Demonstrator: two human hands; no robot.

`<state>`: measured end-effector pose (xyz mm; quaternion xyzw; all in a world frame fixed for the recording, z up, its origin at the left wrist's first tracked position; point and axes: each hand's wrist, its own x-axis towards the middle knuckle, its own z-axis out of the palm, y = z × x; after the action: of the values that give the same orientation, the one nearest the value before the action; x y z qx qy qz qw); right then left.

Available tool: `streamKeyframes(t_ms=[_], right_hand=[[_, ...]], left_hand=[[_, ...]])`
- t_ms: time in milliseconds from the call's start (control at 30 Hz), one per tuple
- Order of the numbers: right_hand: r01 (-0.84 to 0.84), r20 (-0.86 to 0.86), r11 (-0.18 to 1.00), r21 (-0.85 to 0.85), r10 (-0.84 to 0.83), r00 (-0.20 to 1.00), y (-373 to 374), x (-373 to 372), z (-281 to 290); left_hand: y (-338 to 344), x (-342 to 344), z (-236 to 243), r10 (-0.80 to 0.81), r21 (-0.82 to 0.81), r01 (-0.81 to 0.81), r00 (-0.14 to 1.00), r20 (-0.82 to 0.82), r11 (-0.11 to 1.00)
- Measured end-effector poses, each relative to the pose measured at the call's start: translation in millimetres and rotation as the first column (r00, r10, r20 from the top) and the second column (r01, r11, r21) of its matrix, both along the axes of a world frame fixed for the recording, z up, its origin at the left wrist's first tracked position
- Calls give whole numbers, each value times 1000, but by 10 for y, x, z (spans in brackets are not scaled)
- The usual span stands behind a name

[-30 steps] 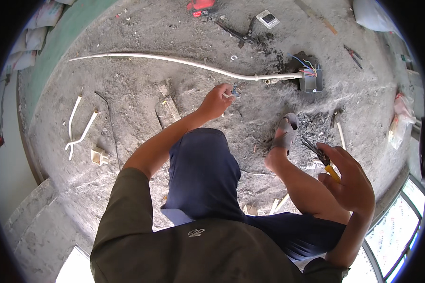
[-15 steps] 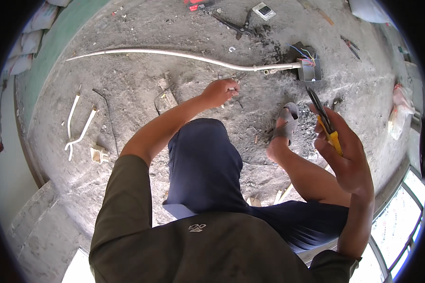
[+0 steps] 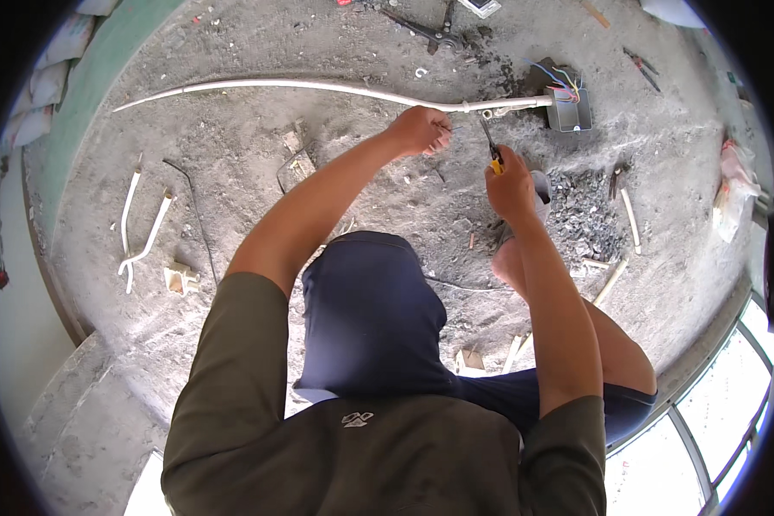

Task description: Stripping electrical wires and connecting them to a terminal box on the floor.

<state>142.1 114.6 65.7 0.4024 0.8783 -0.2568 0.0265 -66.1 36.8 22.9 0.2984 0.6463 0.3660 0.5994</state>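
Observation:
My left hand (image 3: 421, 132) is closed, its fingertips pinched together just below a long white conduit pipe (image 3: 318, 84). A thin dark tip seems to stick out from those fingers, too small to name. In my right hand (image 3: 512, 182) are pliers (image 3: 494, 153) with yellow handles, their dark jaws pointing up toward the pipe and close to the left fingertips. The pipe runs along the floor into a grey junction box (image 3: 580, 119), from which blue, red and yellow wires (image 3: 566, 82) stick out.
Bent white pipe pieces (image 3: 150, 230) and a dark rod (image 3: 196, 215) lie at the left. Large dark cutters (image 3: 434, 36) and another hand tool (image 3: 641, 69) rest beyond the pipe. Rubble (image 3: 589, 211) and a plastic bag (image 3: 733, 189) are at the right, windows (image 3: 714, 404) lower right.
My right hand has swung left and forward with the pliers, from the right side to beside my left hand. My left hand has moved slightly forward, nearer the pipe.

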Motion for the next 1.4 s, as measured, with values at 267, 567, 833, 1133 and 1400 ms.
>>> streamKeyframes(t_ms=[267, 567, 833, 1133, 1400], right_hand=[[331, -165, 941, -65, -338, 927, -495, -157, -574], [296, -262, 955, -35, -295, 919, -478, -255, -732], [206, -293, 978, 24, -190, 937, -421, -286, -707], [157, -274, 984, 83, -129, 953, -375, -318, -674], [125, -304, 978, 168, -70, 950, -308, -254, -728]], left_hand=[[352, -159, 194, -287, -188, 269, 955, -73, 945], [29, 343, -125, 526, -174, -497, 814, 246, 850], [-72, 278, -125, 521, -171, -493, 821, 233, 853], [-35, 286, -146, 558, -187, -526, 792, 247, 830], [-12, 284, -190, 547, -179, -517, 801, 244, 837]])
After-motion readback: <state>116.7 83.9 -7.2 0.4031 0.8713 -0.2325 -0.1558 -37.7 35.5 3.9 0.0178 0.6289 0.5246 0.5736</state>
